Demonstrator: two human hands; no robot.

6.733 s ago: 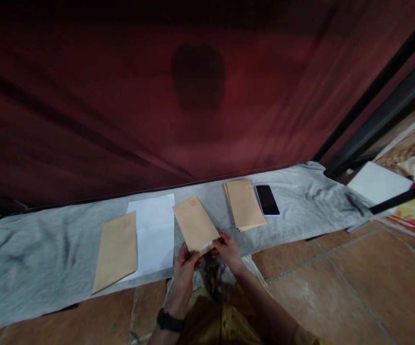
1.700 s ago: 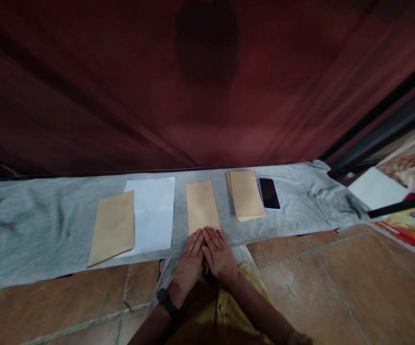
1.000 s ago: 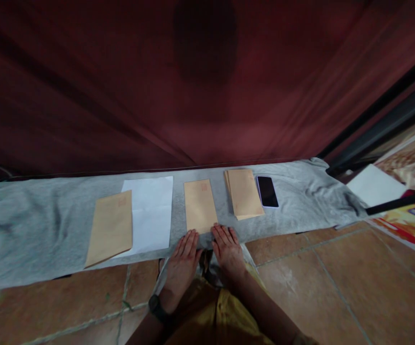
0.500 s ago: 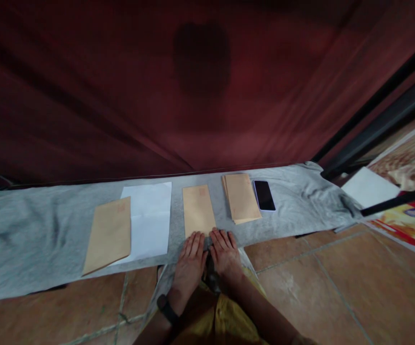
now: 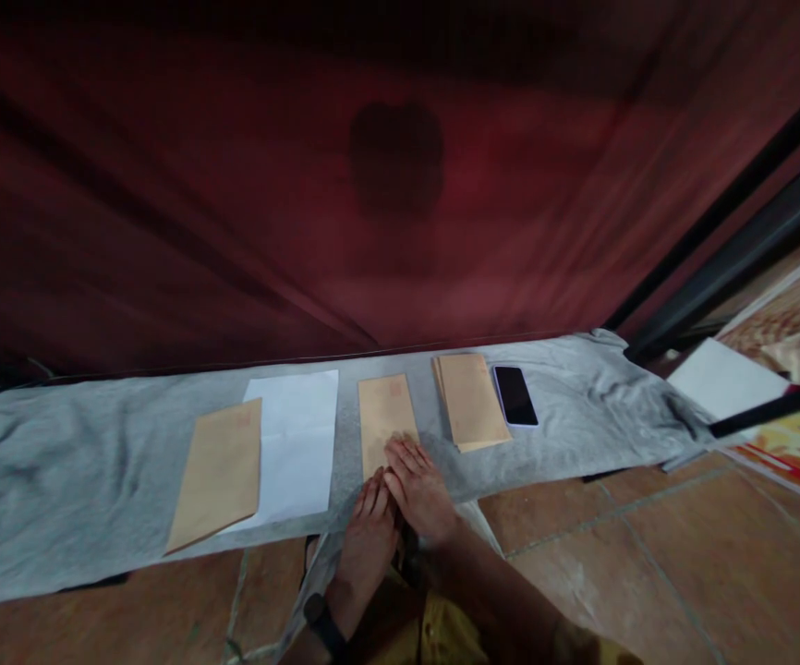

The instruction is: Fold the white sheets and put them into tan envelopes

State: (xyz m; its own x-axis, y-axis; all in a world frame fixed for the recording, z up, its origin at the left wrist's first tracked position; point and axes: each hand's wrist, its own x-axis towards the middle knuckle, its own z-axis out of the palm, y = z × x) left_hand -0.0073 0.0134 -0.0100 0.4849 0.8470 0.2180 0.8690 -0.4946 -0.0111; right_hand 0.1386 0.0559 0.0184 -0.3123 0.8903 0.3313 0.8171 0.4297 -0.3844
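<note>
In the head view, a tan paper envelope lies on a grey cloth in front of me, a small reddish print near its top corner. My left hand rests on the envelope's near end, fingers stretched forward. Higher up, my right hand lies flat on the envelope's lower part, fingers extended and angled to the left. The two hands meet near the thumbs. Both hands cover the near edge of the envelope. A dark band is around my left wrist.
To the left, tan envelopes overlap white paper. On the right, more envelopes lie beside a phone. Grey cloth covers the narrow surface, with a dark red fabric wall behind and a black bar at right.
My right hand has moved up and left onto the envelope. My left hand stays at its near end. The whole scene sits slightly lower in view.
</note>
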